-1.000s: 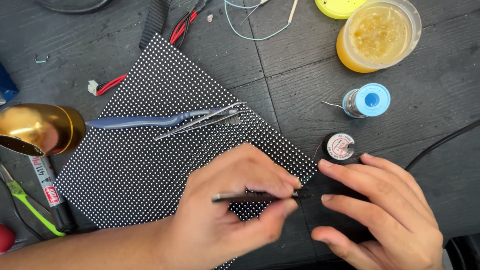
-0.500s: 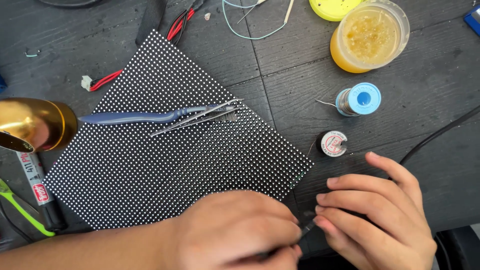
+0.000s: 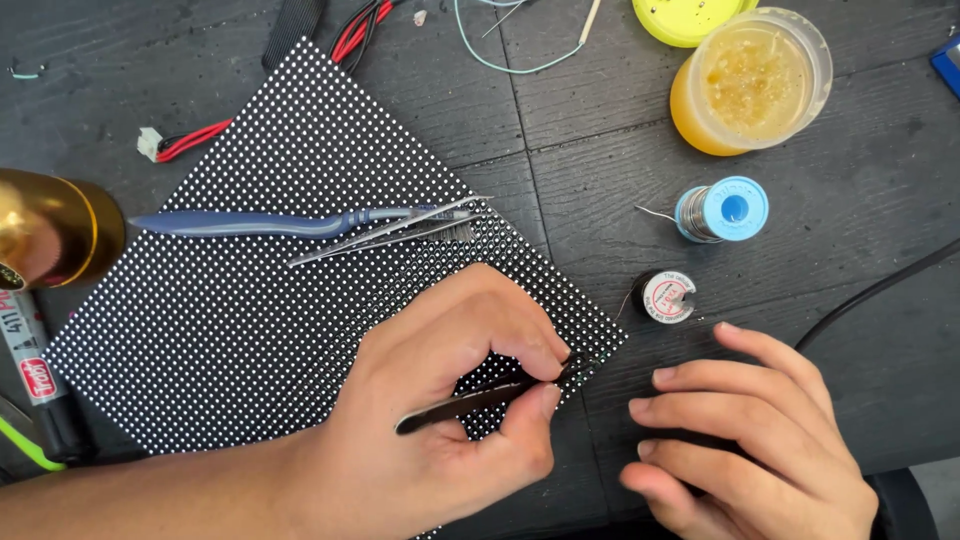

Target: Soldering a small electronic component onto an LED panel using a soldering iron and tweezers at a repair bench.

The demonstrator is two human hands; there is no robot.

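Note:
A black square panel [image 3: 250,310] covered in rows of small white dots lies tilted on the dark wooden table [image 3: 880,180]. My left hand [image 3: 440,410] pinches dark tweezers [image 3: 470,402], their tip touching the panel's right corner. My right hand [image 3: 760,440] rests on the table just right of that corner, fingers curled and spread, holding nothing visible. On the panel above my left hand lie a blue-handled brush [image 3: 270,222] and silver tweezers [image 3: 390,232].
A small wire spool [image 3: 667,296] and a blue-capped solder spool [image 3: 722,210] sit right of the panel. An orange jar [image 3: 750,82] and yellow lid [image 3: 690,15] stand behind. A black cable [image 3: 880,290], red wires [image 3: 195,140], a gold object [image 3: 55,228] and a marker [image 3: 30,360] border the area.
The view shifted and my hands rose in the frame. My left hand moved the dark tweezers' tip onto the panel's right corner. My right hand stayed beside it.

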